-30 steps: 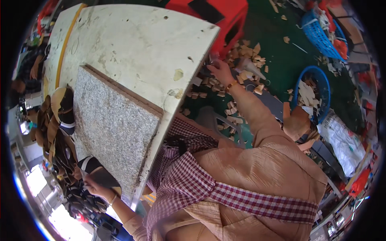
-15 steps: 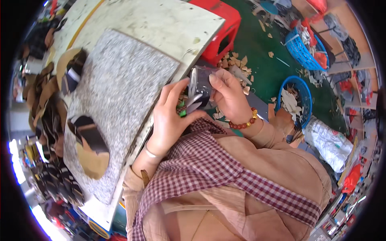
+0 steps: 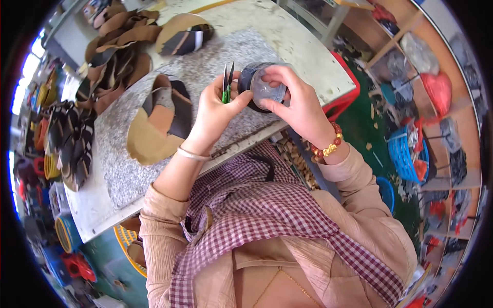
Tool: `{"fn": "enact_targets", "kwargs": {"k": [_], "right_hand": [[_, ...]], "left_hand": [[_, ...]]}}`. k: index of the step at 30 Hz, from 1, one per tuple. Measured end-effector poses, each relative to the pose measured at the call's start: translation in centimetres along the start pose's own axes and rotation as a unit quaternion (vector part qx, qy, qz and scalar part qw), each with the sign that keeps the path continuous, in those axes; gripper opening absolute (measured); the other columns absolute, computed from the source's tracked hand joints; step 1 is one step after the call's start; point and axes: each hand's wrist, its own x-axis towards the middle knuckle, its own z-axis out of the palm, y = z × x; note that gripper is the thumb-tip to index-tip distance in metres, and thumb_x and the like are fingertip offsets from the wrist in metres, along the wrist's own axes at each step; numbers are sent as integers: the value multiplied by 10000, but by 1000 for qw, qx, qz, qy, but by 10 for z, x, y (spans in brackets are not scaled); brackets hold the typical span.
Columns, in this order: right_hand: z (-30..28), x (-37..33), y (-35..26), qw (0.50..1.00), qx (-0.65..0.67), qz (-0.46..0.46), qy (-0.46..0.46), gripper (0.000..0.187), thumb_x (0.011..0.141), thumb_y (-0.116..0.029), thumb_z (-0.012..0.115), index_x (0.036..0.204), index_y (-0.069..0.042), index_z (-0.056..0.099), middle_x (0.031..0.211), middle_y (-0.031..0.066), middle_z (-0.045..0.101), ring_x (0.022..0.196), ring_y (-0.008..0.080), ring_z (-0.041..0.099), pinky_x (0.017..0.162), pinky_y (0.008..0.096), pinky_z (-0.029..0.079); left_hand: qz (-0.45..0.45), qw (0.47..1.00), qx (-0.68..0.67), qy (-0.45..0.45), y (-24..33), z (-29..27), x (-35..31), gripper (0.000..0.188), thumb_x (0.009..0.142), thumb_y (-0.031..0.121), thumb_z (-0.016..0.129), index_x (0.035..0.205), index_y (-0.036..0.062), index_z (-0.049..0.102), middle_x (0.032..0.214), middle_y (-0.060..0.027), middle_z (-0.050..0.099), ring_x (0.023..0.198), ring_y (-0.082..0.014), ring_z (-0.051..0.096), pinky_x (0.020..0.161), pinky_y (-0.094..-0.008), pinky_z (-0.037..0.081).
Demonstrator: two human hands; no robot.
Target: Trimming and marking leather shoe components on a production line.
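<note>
Hands (image 3: 257, 105) hold snips (image 3: 227, 82) and tape roll (image 3: 262, 87) above slab's (image 3: 113, 169) near edge.

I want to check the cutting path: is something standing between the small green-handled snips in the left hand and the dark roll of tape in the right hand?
Nothing visible stands between them. The small green-handled snips in the left hand point up right beside the dark roll of tape held by the right hand, above the grey speckled stone slab.

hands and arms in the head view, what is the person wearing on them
Both arms have loose, crinkled peach-beige sleeves pushed up the forearms. The left hand has a thin pale bangle at the wrist. The right hand has a bracelet of round red-brown beads with a gold charm. No gloves; fingers bare.
</note>
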Motion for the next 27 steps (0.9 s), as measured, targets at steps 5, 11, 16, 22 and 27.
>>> {"fn": "enact_targets", "kwargs": {"k": [5,11,16,22,27], "right_hand": [[19,15,6,990,-14,90,-105,293,799,-65,758,1055,-23,621,834,50,652,643,136,547,605,234,440],[38,25,21,992,21,48,-112,275,815,-60,748,1054,-22,618,808,34,658,641,136,561,601,242,451],[44,24,25,994,64,77,-49,245,844,-33,719,1061,-6,608,836,47,673,705,130,617,638,243,488],[60,14,13,946,261,188,-37,294,879,8,679,1152,11,571,915,86,686,817,146,660,740,241,521],[70,2,12,880,410,240,19,375,897,18,663,1247,9,527,1026,114,684,919,165,669,821,244,522]], "left_hand": [[8,998,-68,2,-21,-23,11,383,794,86,742,1154,3,637,832,3,593,683,-61,488,601,-181,406],[13,994,-72,82,-30,-26,18,373,789,65,748,1141,-3,646,821,6,582,678,-54,479,596,-175,402],[29,993,-66,88,-23,-30,18,352,794,53,765,1124,-7,658,792,2,582,681,-55,482,596,-174,405],[15,999,-15,35,-26,-35,13,326,815,38,768,1120,-11,663,754,-5,590,685,-66,502,598,-180,420],[64,998,0,-2,-26,-30,14,303,825,32,767,1107,-18,669,760,-20,614,677,-79,520,599,-187,433]]}}
